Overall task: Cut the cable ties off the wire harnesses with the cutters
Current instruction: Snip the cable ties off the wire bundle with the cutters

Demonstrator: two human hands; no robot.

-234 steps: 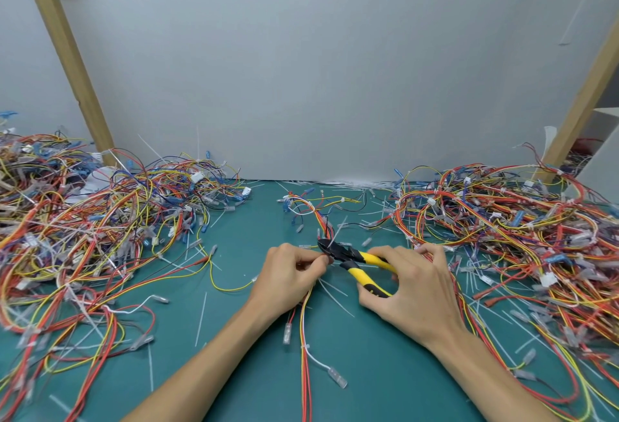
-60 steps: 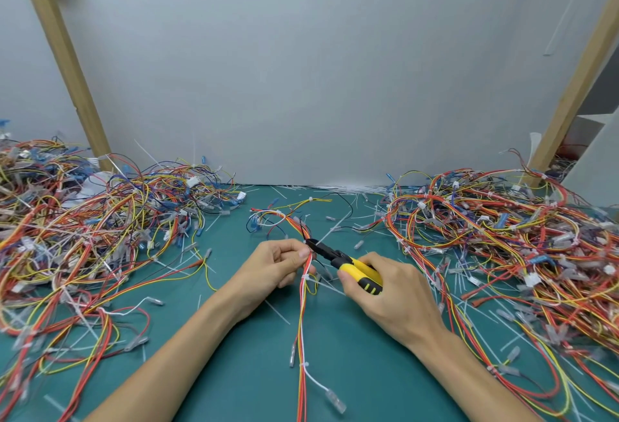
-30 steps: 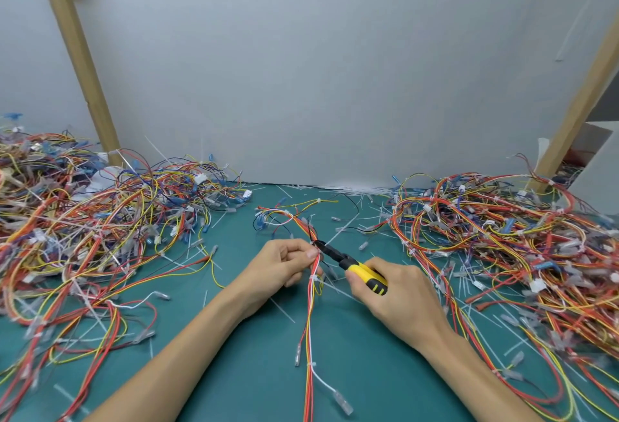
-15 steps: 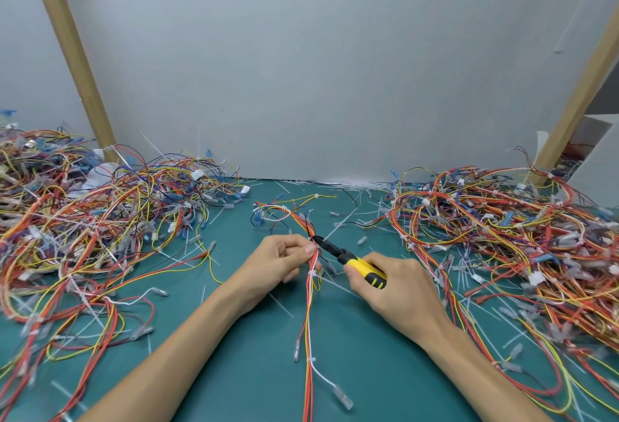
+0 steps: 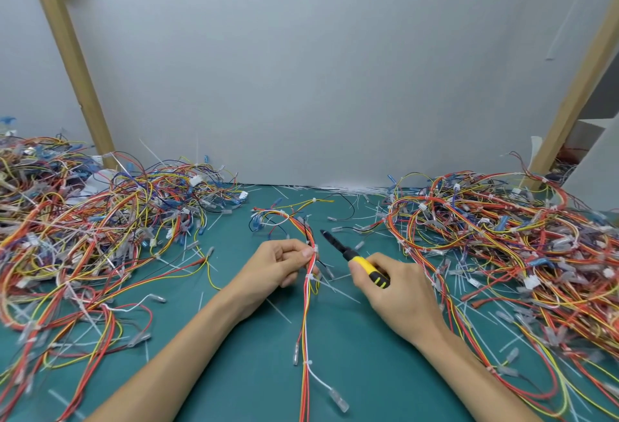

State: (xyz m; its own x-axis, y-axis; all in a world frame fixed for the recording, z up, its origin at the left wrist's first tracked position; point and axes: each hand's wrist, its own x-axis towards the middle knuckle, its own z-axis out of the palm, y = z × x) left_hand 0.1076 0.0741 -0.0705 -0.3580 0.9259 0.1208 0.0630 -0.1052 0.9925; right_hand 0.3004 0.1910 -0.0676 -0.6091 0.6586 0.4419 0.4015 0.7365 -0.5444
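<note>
So your left hand [image 5: 278,267] pinched the wire harness [image 5: 305,307] mid-counter [image 5: 254,364] just beyond a white cable tie [image 5: 310,277], likely to tension it, while your right hand [image 5: 398,291] was wrapped round the yellow handles of the cutters [image 5: 355,255], nose just beside the bundle, not touching.

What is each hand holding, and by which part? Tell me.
The left hand pinches the wire harness beside a white cable tie; the right hand grips the cutters by their yellow handles.
</note>
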